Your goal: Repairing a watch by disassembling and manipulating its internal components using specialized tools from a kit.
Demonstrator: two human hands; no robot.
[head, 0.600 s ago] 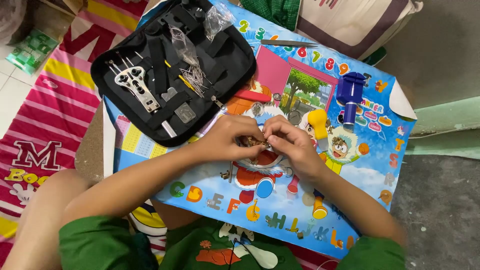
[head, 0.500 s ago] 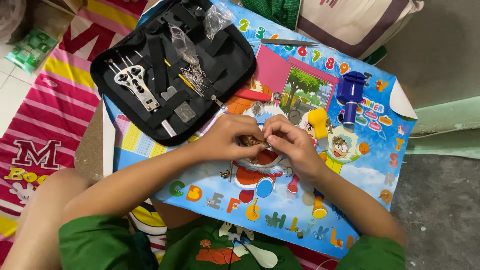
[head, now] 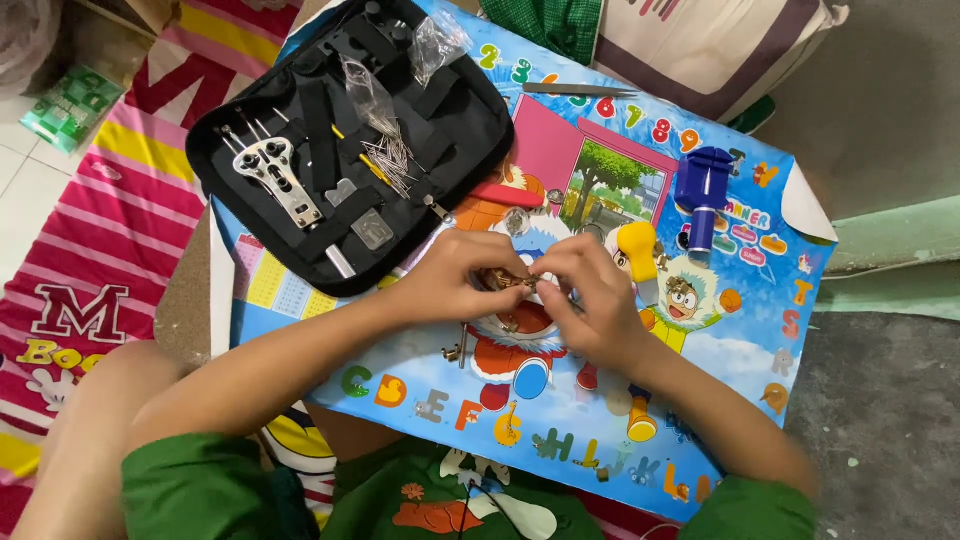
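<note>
My left hand point(head: 462, 275) and my right hand point(head: 588, 300) meet over the middle of a colourful cartoon poster point(head: 420, 395). Between their fingertips they pinch a small brownish metal piece point(head: 508, 281), likely part of a watch band; its shape is mostly hidden by the fingers. A thin metal pin point(head: 463, 345) and a tiny metal bit point(head: 452, 352) lie on the poster just below my left hand.
An open black tool case point(head: 345, 140) with a metal wrench tool point(head: 278, 178), loose pins and small plastic bags lies at upper left. Tweezers point(head: 578, 90), a blue band tool point(head: 702, 192) and a yellow-headed hammer point(head: 638, 250) rest on the poster. A striped mat point(head: 70, 250) lies left.
Both hands stay together over the small piece; the fingers have shifted slightly. Nothing else has moved.
</note>
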